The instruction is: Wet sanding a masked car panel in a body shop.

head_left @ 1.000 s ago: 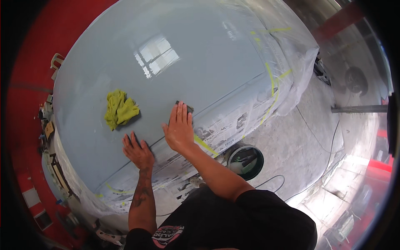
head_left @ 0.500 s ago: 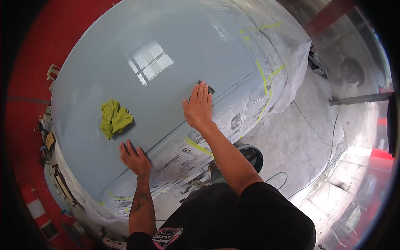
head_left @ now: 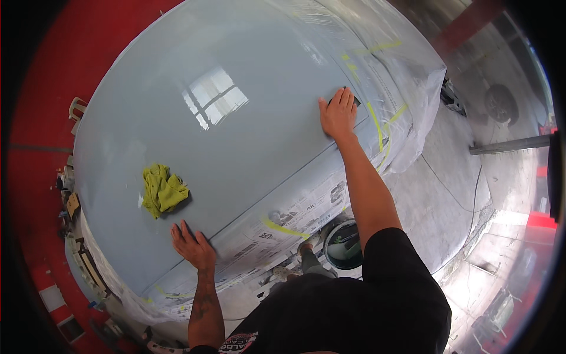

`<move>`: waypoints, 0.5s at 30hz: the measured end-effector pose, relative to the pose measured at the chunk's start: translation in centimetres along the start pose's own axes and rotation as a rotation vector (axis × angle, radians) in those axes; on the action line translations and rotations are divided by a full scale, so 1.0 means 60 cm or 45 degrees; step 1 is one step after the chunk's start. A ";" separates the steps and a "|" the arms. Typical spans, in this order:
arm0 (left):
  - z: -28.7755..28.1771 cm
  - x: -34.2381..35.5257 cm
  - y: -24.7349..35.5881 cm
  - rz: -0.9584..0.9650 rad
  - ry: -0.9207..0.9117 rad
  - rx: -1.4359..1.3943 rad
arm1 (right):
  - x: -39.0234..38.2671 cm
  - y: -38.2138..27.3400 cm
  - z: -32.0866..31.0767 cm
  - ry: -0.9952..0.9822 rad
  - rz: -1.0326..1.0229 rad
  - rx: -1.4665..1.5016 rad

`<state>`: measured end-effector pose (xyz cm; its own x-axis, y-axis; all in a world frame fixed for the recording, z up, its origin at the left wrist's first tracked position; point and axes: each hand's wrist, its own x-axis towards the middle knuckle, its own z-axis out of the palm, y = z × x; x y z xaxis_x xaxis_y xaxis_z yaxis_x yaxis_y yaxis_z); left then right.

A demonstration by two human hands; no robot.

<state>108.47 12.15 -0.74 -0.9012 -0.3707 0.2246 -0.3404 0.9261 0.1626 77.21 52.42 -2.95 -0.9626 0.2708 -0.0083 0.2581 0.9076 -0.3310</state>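
Note:
A glossy grey car hood (head_left: 236, 147) fills the middle, with a bright window reflection on it. My right hand (head_left: 340, 115) presses a dark piece of sandpaper (head_left: 356, 101) against the hood near its right corner; most of that piece is hidden under my fingers. Close to the hood's near edge, my left hand (head_left: 194, 246) lies flat on the surface with its fingers apart, holding nothing. Just beyond its fingertips rests a crumpled yellow-green cloth (head_left: 163, 190).
Newspaper (head_left: 295, 215) and yellow-green tape (head_left: 286, 229) mask the near side, and clear plastic sheeting (head_left: 421, 94) hangs on the right. A dark bucket (head_left: 344, 251) of liquid stands by my feet. A cable (head_left: 445, 187) crosses the concrete floor (head_left: 421, 224).
My right hand has slid with the sandpaper to the right and away along the hood. My left hand stays resting near the cloth. More of the bucket shows.

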 end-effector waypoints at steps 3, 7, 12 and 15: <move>0.008 0.010 0.010 0.024 0.000 -0.026 | 0.099 -0.036 -0.003 -0.022 -0.179 0.027; -0.009 0.004 0.009 0.012 0.031 0.025 | 0.074 0.013 -0.007 -0.072 -0.535 0.068; -0.020 0.007 0.013 0.000 0.012 0.081 | -0.026 0.108 -0.018 -0.184 -0.568 -0.022; -0.007 0.011 0.014 0.036 0.018 0.036 | 0.056 0.064 -0.018 -0.128 -0.575 -0.045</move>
<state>107.70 12.67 -0.04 -0.9068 -0.3451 0.2420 -0.3224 0.9378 0.1290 75.07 57.18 -3.24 -0.9820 -0.1850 0.0370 -0.1877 0.9383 -0.2906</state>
